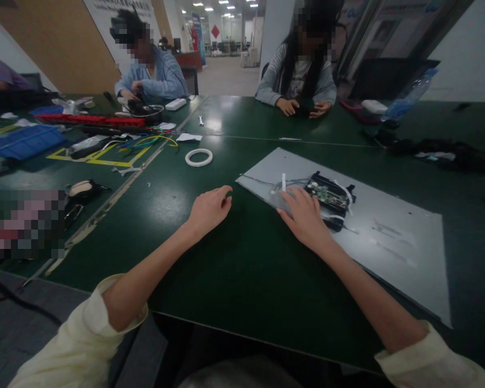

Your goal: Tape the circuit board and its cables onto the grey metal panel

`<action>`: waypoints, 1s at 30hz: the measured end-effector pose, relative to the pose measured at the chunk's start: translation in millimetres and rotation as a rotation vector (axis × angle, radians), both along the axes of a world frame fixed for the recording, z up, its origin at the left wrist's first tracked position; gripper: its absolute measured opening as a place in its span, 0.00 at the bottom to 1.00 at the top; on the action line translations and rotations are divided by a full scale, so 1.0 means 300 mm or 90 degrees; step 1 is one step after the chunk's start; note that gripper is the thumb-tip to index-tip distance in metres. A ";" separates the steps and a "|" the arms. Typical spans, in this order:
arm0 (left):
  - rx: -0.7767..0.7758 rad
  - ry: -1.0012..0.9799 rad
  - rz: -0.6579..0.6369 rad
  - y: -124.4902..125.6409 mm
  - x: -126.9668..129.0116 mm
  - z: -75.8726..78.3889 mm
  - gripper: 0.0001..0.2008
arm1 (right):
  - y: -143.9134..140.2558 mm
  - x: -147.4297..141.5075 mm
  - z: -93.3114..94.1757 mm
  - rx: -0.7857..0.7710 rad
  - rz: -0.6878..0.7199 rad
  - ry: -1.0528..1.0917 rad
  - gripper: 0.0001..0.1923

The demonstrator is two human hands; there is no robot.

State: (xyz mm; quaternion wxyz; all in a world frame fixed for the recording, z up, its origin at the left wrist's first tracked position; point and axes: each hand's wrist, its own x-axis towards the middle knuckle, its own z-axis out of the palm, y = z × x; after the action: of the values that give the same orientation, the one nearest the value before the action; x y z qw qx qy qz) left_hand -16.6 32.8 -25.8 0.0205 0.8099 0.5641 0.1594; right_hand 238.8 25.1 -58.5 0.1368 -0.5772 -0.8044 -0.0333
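Note:
My left hand (210,209) hovers over or rests on the green table, its thumb and fingers curved and apart with nothing between them. A white tape ring (199,157) lies beyond it. My right hand (303,215) is spread, fingers reaching over the near left edge of a flat grey panel (388,215). On that panel sits a black bracket with a green circuit board (327,195), just beside my right fingertips. Thin grey cables (262,180) run left from the board, with a small white tag (283,182) standing among them. Whether my right fingers touch the panel cannot be seen.
At left are a blue bin (24,143), a red strip (91,119) and coloured wires (149,141). A small wrench (201,120) lies toward the back. Two people sit across the table (234,118). A plastic bottle (412,97) and dark cloth (456,153) are at right.

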 end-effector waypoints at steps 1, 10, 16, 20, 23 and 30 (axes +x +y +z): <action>0.001 -0.010 -0.009 -0.001 -0.001 -0.002 0.14 | 0.018 0.023 -0.007 0.013 -0.038 -0.004 0.23; -0.040 -0.046 -0.060 -0.026 0.015 -0.001 0.13 | 0.106 0.270 -0.044 0.059 -0.328 0.003 0.24; -0.017 -0.045 -0.066 -0.026 0.024 0.003 0.13 | 0.104 0.417 -0.057 0.110 -0.426 -0.018 0.26; -0.008 -0.031 -0.063 -0.028 0.024 0.010 0.13 | 0.122 0.517 -0.087 0.167 -0.490 -0.039 0.28; -0.035 -0.038 -0.079 -0.032 0.022 0.009 0.13 | 0.140 0.588 -0.109 0.187 -0.525 -0.034 0.29; -0.055 -0.025 -0.109 -0.029 0.014 -0.002 0.11 | 0.161 0.683 -0.116 0.249 -0.579 -0.057 0.27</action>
State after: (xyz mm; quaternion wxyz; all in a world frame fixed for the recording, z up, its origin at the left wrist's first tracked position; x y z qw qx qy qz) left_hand -12.3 24.0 -26.3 0.0802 0.8501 0.4990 0.1482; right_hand 443.6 73.5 -93.2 0.1797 -0.8311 -0.4550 -0.2644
